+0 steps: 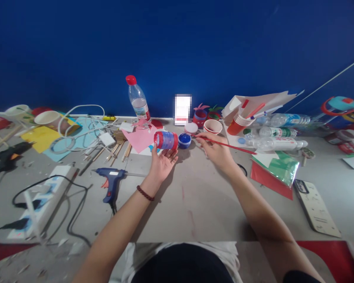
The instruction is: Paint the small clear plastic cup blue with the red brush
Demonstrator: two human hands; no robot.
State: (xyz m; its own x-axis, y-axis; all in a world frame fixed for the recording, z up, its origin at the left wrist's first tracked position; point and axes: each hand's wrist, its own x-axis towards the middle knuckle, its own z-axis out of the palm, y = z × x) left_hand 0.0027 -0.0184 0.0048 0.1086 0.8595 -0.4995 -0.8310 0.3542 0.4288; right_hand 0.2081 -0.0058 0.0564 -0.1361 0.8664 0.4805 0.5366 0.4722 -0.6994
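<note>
My left hand (162, 165) holds a small plastic cylinder (166, 140) on its side, painted red at both ends and blue around the middle. It looks like a piece cut from a bottle. In my right hand (214, 149) is a long red paintbrush (233, 146), its handle slanting down to the right. The brush's tip lies close to an open jar of blue paint (184, 140), just right of the cylinder. Behind the jar rests a pale round lid (191, 128). A paper cup (212, 126) stands beyond my right hand.
A blue glue gun (110, 181) lies left of my left arm, near a power strip (44, 200) with cables. A red-capped bottle (139, 100) stands at the back. Plastic bottles (279, 142), stacked cups (237, 125) and a phone (317, 206) are on the right.
</note>
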